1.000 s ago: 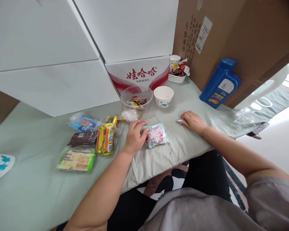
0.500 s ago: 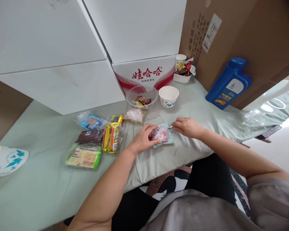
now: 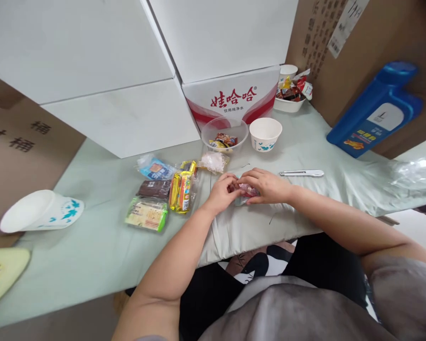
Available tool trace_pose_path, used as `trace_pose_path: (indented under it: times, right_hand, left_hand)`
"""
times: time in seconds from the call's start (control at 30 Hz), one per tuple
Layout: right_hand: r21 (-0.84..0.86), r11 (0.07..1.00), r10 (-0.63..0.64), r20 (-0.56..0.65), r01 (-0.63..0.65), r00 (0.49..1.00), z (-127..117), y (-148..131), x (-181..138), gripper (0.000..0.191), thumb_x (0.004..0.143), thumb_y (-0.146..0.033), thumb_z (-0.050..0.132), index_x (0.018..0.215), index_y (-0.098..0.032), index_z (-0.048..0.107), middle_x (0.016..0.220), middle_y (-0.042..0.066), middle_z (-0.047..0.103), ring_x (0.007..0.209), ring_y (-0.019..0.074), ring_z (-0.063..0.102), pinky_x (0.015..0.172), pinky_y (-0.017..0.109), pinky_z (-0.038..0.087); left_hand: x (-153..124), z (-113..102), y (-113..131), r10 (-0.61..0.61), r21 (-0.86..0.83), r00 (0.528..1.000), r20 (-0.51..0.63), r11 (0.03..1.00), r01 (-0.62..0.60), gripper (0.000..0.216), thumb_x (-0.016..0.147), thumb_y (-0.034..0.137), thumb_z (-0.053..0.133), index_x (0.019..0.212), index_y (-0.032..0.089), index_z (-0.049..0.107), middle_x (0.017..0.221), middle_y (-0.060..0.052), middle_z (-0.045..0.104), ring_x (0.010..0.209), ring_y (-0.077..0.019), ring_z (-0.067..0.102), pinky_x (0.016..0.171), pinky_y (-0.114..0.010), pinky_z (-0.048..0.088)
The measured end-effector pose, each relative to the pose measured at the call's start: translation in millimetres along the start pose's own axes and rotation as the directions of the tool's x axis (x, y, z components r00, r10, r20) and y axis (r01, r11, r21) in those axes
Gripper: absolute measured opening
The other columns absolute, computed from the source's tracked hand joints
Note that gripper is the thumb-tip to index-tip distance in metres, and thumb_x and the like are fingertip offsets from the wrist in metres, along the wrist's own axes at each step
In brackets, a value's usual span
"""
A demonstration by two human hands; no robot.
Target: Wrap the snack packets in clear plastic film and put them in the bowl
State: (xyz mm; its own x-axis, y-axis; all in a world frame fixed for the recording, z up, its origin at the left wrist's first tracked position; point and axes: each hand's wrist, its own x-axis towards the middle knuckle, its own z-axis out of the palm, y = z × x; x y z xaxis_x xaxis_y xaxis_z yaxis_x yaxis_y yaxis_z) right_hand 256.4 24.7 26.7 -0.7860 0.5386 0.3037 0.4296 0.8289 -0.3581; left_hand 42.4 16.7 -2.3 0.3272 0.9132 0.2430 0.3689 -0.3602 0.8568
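Observation:
Both hands meet over a small clear snack packet (image 3: 249,190) with pink and red contents, close to the table's front edge. My left hand (image 3: 223,193) pinches its left end between thumb and fingers. Over the top and right side curl the fingers of my right hand (image 3: 268,186), hiding much of the wrapper. A white utility knife (image 3: 302,173) lies flat beyond my right wrist, out of my grasp. Just past my left hand rests another clear packet (image 3: 214,162) with pale contents.
Left of my hands lie yellow-wrapped snacks (image 3: 180,192), a brown packet (image 3: 154,188), a blue packet (image 3: 156,167) and a green-edged packet (image 3: 146,214). Behind stand a clear bowl (image 3: 206,137) with small packets and a paper cup (image 3: 265,135). A blue bottle (image 3: 372,113) is at right.
My right hand has put down the utility knife on the table and moved left onto the snack packet. My left hand stays on the packet. The view has shifted left.

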Motion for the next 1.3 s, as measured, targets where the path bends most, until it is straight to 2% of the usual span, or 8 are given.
trace_pose_path:
  times: [0.27, 0.4, 0.53, 0.7, 0.83, 0.97, 1.13, 1.3]
  right_hand:
    - [0.142, 0.989, 0.074, -0.262, -0.037, 0.962, 9.6, 26.0, -5.7, 0.014, 0.089, -0.031, 0.057, 0.095, -0.020, 0.064, 0.099, 0.010, 0.066, 0.096, 0.0244, 0.058, 0.088, 0.042, 0.046]
    - [0.153, 0.987, 0.074, -0.235, -0.039, 0.969, 6.2, 28.5, -6.4, 0.018, 0.086, -0.029, 0.059, 0.101, -0.020, 0.064, 0.094, 0.009, 0.067, 0.091, 0.0241, 0.058, 0.082, 0.040, 0.047]
    - [0.102, 0.986, 0.151, -0.184, -0.134, 0.971, -1.8, 42.9, -13.5, 0.030, 0.082, -0.013, 0.049, 0.105, -0.020, 0.066, 0.096, 0.009, 0.068, 0.092, 0.0234, 0.059, 0.082, 0.037, 0.048]
    - [-0.155, 0.771, 0.582, -0.220, -0.617, 0.783, -20.7, 63.2, -29.6, 0.037, 0.075, -0.005, 0.047, 0.101, -0.018, 0.071, 0.096, 0.012, 0.069, 0.094, 0.0286, 0.059, 0.082, 0.042, 0.047]
    - [-0.189, 0.653, 0.642, -0.375, -0.733, 0.668, -26.7, 62.8, -32.7, 0.027, 0.081, -0.018, 0.055, 0.104, -0.016, 0.069, 0.102, 0.016, 0.067, 0.097, 0.0328, 0.057, 0.085, 0.047, 0.046]
    - [0.005, 0.851, 0.518, -0.175, -0.525, 0.837, -16.7, 41.1, -22.3, 0.025, 0.084, -0.019, 0.056, 0.106, -0.016, 0.066, 0.105, 0.013, 0.066, 0.098, 0.0257, 0.060, 0.088, 0.039, 0.048]
    - [0.170, 0.949, 0.273, -0.019, -0.266, 0.962, -7.5, 23.6, -13.7, 0.026, 0.085, -0.012, 0.052, 0.106, -0.019, 0.066, 0.104, 0.008, 0.068, 0.100, 0.0203, 0.062, 0.088, 0.032, 0.049]
    - [-0.018, 0.699, 0.692, -0.235, -0.715, 0.682, -26.6, 55.5, -28.1, 0.021, 0.084, -0.016, 0.053, 0.097, -0.021, 0.068, 0.099, 0.008, 0.070, 0.088, 0.0243, 0.064, 0.077, 0.036, 0.049]
  left_hand:
    - [5.9, -8.5, -15.9, -0.214, -0.158, 0.929, -0.302, 0.972, 0.173, 0.015, 0.084, 0.032, 0.060, 0.086, 0.019, 0.054, 0.083, -0.001, 0.062, 0.063, -0.0113, 0.054, 0.059, -0.024, 0.045]
    - [0.8, -7.9, -1.2, 0.032, 0.115, 0.995, -0.097, 0.993, -0.021, 0.043, 0.075, 0.028, 0.072, 0.115, 0.022, 0.058, 0.118, -0.007, 0.061, 0.104, -0.0203, 0.059, 0.087, -0.033, 0.049]
    - [-0.7, -12.3, 0.3, 0.051, 0.274, 0.993, -0.103, 0.962, -0.022, 0.012, 0.081, 0.017, 0.061, 0.092, 0.020, 0.067, 0.094, -0.003, 0.067, 0.090, -0.0175, 0.063, 0.084, -0.032, 0.050]
    - [3.3, -20.2, -14.2, -0.049, 0.375, 0.978, -0.203, 0.919, 0.124, 0.019, 0.075, 0.006, 0.055, 0.087, 0.018, 0.064, 0.083, -0.002, 0.067, 0.072, -0.0152, 0.062, 0.070, -0.030, 0.052]
    - [0.6, -19.3, -4.5, 0.100, 0.450, 0.963, -0.249, 0.893, 0.023, 0.014, 0.081, 0.011, 0.054, 0.088, 0.019, 0.062, 0.084, -0.003, 0.065, 0.078, -0.0172, 0.062, 0.073, -0.032, 0.053]
    - [-5.5, -13.8, 17.1, 0.350, 0.492, 0.924, -0.153, 0.838, -0.236, 0.017, 0.087, 0.020, 0.056, 0.102, 0.021, 0.062, 0.101, -0.007, 0.066, 0.099, -0.0208, 0.061, 0.090, -0.039, 0.050]
    - [-4.5, -8.8, 20.4, 0.246, 0.442, 0.956, 0.158, 0.849, -0.291, 0.023, 0.085, 0.029, 0.064, 0.106, 0.019, 0.063, 0.108, -0.009, 0.067, 0.104, -0.0232, 0.060, 0.093, -0.040, 0.049]
    - [0.3, -13.8, 6.3, 0.078, 0.385, 0.997, 0.018, 0.919, -0.078, 0.011, 0.088, 0.020, 0.053, 0.085, 0.019, 0.064, 0.083, -0.004, 0.068, 0.081, -0.0178, 0.063, 0.076, -0.033, 0.052]
